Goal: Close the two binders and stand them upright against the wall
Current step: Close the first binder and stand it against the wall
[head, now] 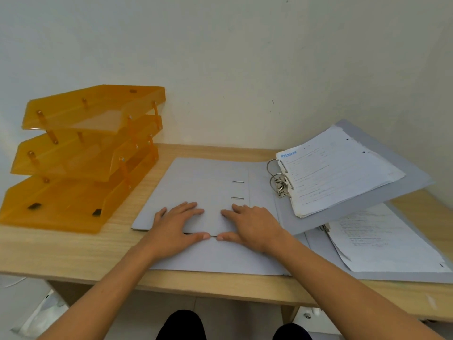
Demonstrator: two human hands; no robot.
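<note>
Two grey lever-arch binders lie open on the wooden desk, one on top of the other. The upper binder [203, 182] has its left cover flat on the desk and its right side with a stack of printed sheets [343, 168] tilted up. Its metal rings [279, 179] stand open-looking near the spine. The lower binder [220, 258] lies flat beneath, with its own papers [382, 241] at the right. My left hand [175, 225] and my right hand [250, 224] rest palm-down on the near edge of the upper binder's left cover, thumbs at that edge.
An orange three-tier letter tray [81, 155] stands at the left of the desk [61, 251] against the white wall [232, 69]. A strip of bare desk runs along the wall behind the binders. The desk's front edge is close to my body.
</note>
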